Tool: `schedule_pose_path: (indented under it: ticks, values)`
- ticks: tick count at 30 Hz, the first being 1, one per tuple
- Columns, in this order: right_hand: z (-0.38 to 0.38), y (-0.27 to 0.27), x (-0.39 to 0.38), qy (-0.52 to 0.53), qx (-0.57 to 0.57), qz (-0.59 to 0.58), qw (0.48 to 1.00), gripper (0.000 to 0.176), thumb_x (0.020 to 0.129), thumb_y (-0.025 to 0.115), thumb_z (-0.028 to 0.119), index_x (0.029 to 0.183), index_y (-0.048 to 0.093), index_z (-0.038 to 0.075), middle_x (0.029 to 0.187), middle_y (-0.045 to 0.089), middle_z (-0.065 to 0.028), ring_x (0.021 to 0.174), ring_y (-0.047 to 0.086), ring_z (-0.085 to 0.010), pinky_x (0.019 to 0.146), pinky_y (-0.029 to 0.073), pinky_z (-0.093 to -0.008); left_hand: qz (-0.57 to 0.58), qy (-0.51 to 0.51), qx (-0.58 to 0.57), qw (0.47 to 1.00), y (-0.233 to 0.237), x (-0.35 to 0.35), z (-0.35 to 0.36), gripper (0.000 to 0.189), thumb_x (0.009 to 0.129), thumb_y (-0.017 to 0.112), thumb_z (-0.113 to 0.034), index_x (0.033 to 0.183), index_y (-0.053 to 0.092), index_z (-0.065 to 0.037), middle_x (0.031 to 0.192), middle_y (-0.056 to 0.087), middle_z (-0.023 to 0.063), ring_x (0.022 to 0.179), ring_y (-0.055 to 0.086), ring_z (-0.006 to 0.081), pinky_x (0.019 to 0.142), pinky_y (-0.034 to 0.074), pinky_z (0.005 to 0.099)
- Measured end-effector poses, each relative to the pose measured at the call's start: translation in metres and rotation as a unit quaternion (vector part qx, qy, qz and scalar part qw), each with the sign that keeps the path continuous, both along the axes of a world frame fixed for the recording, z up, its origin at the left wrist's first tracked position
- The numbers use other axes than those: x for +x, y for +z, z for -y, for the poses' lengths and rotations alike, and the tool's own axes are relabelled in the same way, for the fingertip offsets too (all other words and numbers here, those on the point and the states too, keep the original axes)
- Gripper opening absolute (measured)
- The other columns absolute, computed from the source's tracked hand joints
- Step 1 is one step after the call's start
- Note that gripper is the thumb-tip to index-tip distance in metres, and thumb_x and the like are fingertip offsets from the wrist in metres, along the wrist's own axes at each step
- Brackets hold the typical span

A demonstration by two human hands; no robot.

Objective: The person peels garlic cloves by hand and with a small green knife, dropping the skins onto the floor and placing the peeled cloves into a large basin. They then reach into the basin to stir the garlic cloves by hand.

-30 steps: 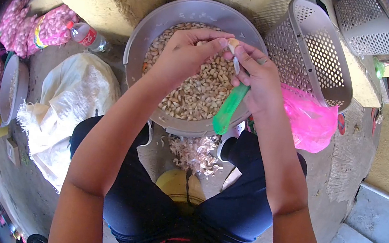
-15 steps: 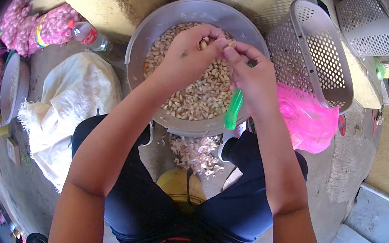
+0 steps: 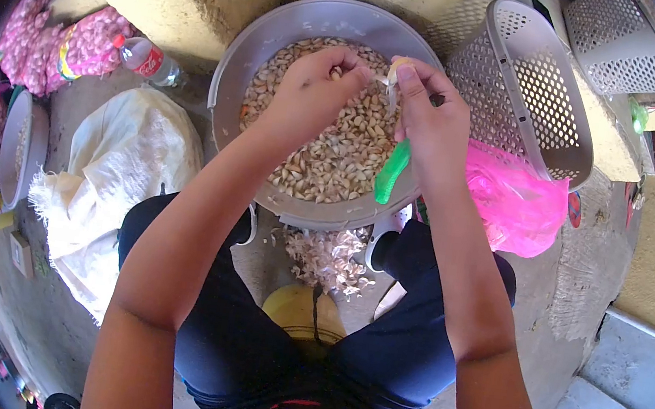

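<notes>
A wide grey basin [image 3: 235,54] holds a layer of pale garlic cloves [image 3: 334,152]. Over its left part, my left hand [image 3: 317,89] is closed with curled fingers round a small garlic clove [image 3: 336,74]. My right hand [image 3: 431,107], over the right part, pinches a pale clove [image 3: 399,64] between thumb and fingers, with a thin strip of skin by it. A green handle [image 3: 391,171] sticks out below my right palm; its other end is hidden. The two hands are slightly apart.
Garlic peelings [image 3: 329,260] lie on the floor near a yellow container [image 3: 302,313]. A white sack [image 3: 123,171], a bottle [image 3: 149,62] and pink net bags [image 3: 93,45] are at left. A perforated basket [image 3: 550,93] and a pink plastic bag [image 3: 512,203] stand at right.
My hands have moved apart, the left one slightly to the left. The clove in my right hand is more visible, and the green handle has tilted and shifted a little left.
</notes>
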State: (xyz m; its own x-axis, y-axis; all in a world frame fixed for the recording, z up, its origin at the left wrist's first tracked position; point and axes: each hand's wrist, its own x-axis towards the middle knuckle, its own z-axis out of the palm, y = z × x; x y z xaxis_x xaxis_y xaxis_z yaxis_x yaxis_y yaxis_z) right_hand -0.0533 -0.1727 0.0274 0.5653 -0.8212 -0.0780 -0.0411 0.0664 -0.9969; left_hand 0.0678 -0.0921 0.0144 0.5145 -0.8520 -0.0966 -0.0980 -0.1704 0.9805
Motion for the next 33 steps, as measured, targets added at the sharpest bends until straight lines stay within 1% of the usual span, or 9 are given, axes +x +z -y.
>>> schedule_pose_path:
  ticks: [4, 7, 13, 16, 19, 21, 25, 28, 33]
  values:
    - [0.003, -0.004, -0.001, 0.003, 0.003, 0.022, 1.000, 0.024, 0.079, 0.061, 0.018, 0.095, 0.059, 0.000, 0.075, 0.055, -0.0033, 0.046, 0.045, -0.0054, 0.038, 0.036, -0.0189, -0.166, -0.029, 0.049, 0.985, 0.015, -0.002, -0.002, 0.022, 0.082, 0.056, -0.030, 0.085, 0.058, -0.008, 0.058, 0.044, -0.0062, 0.049, 0.035, 0.0016, 0.042, 0.026, 0.0174]
    - [0.003, -0.003, -0.002, 0.007, -0.021, 0.006, 1.000, 0.024, 0.079, 0.060, 0.017, 0.096, 0.059, 0.000, 0.075, 0.055, -0.0037, 0.045, 0.045, -0.0056, 0.038, 0.036, -0.0190, 0.042, -0.074, 0.019, 0.996, 0.004, -0.002, 0.001, 0.025, 0.082, 0.056, -0.032, 0.086, 0.059, -0.007, 0.059, 0.044, -0.0064, 0.051, 0.036, 0.0016, 0.043, 0.027, 0.0174]
    - [0.005, -0.003, -0.003, 0.030, -0.032, -0.011, 0.999, 0.024, 0.079, 0.059, 0.018, 0.096, 0.059, 0.000, 0.072, 0.056, -0.0035, 0.044, 0.046, -0.0063, 0.038, 0.037, -0.0197, 0.069, -0.058, -0.034, 0.995, 0.002, 0.000, 0.000, 0.023, 0.082, 0.055, -0.025, 0.086, 0.060, -0.002, 0.069, 0.054, -0.0014, 0.066, 0.046, 0.0054, 0.060, 0.037, 0.0189]
    - [0.007, -0.004, -0.004, 0.046, -0.045, -0.029, 0.998, 0.026, 0.079, 0.060, 0.020, 0.097, 0.059, 0.001, 0.070, 0.056, -0.0035, 0.043, 0.046, -0.0065, 0.038, 0.037, -0.0202, 0.069, -0.058, -0.016, 0.996, 0.009, 0.001, -0.004, 0.021, 0.081, 0.056, -0.021, 0.083, 0.060, 0.000, 0.074, 0.057, 0.0007, 0.072, 0.049, 0.0077, 0.067, 0.039, 0.0205]
    - [0.004, 0.001, -0.004, 0.051, -0.059, -0.067, 0.995, 0.027, 0.079, 0.060, 0.022, 0.098, 0.059, 0.002, 0.068, 0.056, -0.0029, 0.043, 0.046, -0.0064, 0.038, 0.038, -0.0204, 0.065, -0.054, -0.014, 0.996, 0.007, 0.005, -0.004, 0.020, 0.080, 0.056, -0.019, 0.082, 0.061, 0.000, 0.074, 0.057, 0.0011, 0.071, 0.049, 0.0080, 0.066, 0.039, 0.0207]
    - [0.003, 0.002, -0.004, 0.056, -0.065, -0.080, 0.993, 0.027, 0.079, 0.060, 0.022, 0.099, 0.059, 0.003, 0.066, 0.055, -0.0023, 0.043, 0.046, -0.0062, 0.038, 0.038, -0.0205, 0.114, -0.059, -0.025, 0.991, 0.005, 0.007, -0.004, 0.019, 0.080, 0.057, -0.019, 0.083, 0.061, 0.000, 0.073, 0.057, 0.0011, 0.070, 0.050, 0.0082, 0.065, 0.039, 0.0208]
    - [0.003, 0.002, -0.005, 0.057, -0.077, -0.087, 0.992, 0.028, 0.079, 0.061, 0.023, 0.099, 0.060, 0.003, 0.066, 0.055, -0.0016, 0.044, 0.046, -0.0058, 0.038, 0.038, -0.0204, 0.158, -0.053, -0.013, 0.986, 0.008, 0.003, -0.003, 0.019, 0.078, 0.057, -0.018, 0.083, 0.060, 0.000, 0.071, 0.057, 0.0025, 0.066, 0.050, 0.0088, 0.061, 0.040, 0.0218]
    - [0.003, 0.003, -0.006, 0.069, -0.083, -0.088, 0.990, 0.028, 0.078, 0.062, 0.023, 0.099, 0.059, 0.003, 0.065, 0.055, -0.0018, 0.045, 0.047, -0.0058, 0.039, 0.038, -0.0205, 0.183, -0.036, -0.047, 0.981, 0.007, 0.002, -0.003, 0.018, 0.077, 0.058, -0.017, 0.084, 0.059, 0.001, 0.069, 0.056, 0.0040, 0.064, 0.049, 0.0088, 0.059, 0.040, 0.0226]
    - [0.006, -0.003, -0.007, 0.083, -0.122, -0.090, 0.985, 0.027, 0.078, 0.061, 0.021, 0.098, 0.059, 0.003, 0.066, 0.056, -0.0022, 0.045, 0.047, -0.0067, 0.039, 0.038, -0.0219, 0.218, -0.051, -0.050, 0.973, 0.009, 0.004, -0.004, 0.017, 0.076, 0.058, -0.015, 0.081, 0.057, 0.001, 0.067, 0.055, 0.0048, 0.064, 0.048, 0.0087, 0.058, 0.040, 0.0230]
